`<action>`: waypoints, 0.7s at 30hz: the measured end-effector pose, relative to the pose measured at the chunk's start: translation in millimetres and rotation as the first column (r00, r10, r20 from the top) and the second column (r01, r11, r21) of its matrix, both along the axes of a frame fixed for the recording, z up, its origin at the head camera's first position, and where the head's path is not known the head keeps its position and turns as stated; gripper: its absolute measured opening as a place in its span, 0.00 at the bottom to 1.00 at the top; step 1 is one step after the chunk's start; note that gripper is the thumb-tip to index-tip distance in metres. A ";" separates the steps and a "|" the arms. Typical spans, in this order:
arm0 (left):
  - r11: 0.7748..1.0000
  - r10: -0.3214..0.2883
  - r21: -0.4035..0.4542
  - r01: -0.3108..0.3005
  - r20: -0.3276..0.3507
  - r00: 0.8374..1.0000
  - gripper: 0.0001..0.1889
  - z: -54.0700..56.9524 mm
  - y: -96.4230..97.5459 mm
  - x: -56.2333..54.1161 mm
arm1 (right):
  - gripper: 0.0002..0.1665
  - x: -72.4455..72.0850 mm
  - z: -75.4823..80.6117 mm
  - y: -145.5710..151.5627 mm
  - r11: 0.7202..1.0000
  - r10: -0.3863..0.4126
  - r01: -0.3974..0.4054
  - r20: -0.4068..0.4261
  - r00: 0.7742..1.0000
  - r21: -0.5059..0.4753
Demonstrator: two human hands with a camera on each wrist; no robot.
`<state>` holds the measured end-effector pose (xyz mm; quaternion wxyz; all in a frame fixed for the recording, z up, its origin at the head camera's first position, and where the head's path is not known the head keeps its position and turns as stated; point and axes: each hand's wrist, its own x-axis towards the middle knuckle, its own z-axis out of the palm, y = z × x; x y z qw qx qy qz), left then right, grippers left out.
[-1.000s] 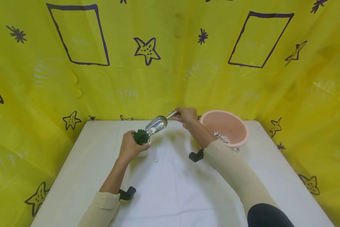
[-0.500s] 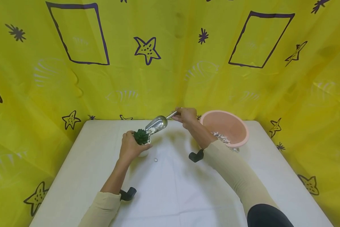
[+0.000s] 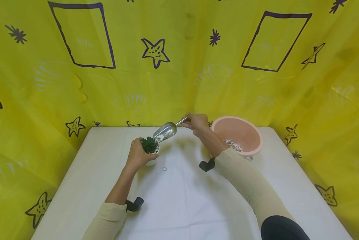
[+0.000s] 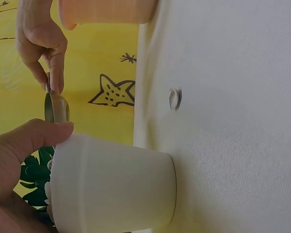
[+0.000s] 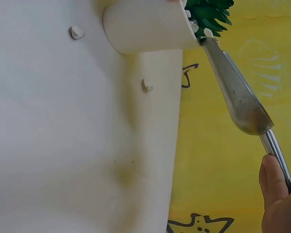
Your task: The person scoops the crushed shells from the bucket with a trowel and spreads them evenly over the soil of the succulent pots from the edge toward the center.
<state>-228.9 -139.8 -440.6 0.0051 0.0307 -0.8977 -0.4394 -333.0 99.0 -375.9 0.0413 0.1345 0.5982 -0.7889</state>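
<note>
My left hand [image 3: 137, 156] grips a white flower pot [image 4: 116, 184] near its rim, thumb on the near side. A green succulent [image 3: 149, 145] sits in the pot, with small white shell-like pieces [image 5: 194, 25] around it at the rim. Held by its handle in my right hand [image 3: 197, 123], a metal scoop [image 3: 167, 130] slopes down to the left. White pieces lie in the scoop, and its tip meets the pot's rim in the right wrist view. The pot stands upright on the white table.
A pink basin [image 3: 237, 133] with more white pieces [image 3: 234, 145] stands at the right behind my forearm. One loose white piece [image 4: 174, 99] lies on the table right of the pot, and another [image 5: 147, 86] lies farther back. A yellow patterned curtain [image 3: 179, 83] hangs behind the table.
</note>
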 end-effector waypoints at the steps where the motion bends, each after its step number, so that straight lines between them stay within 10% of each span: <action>1: 1.000 0.001 0.001 -0.001 0.000 1.000 0.54 0.0 -0.1 0.0 | 0.21 0.1 -0.2 0.0 1.000 0.000 0.000 0.000 1.000 0.000; 21: 0.998 0.058 -0.028 -0.058 0.000 0.998 0.53 0.3 2.4 0.0 | 0.19 -0.6 -1.6 -0.6 1.000 -0.003 0.003 -0.009 1.000 -0.020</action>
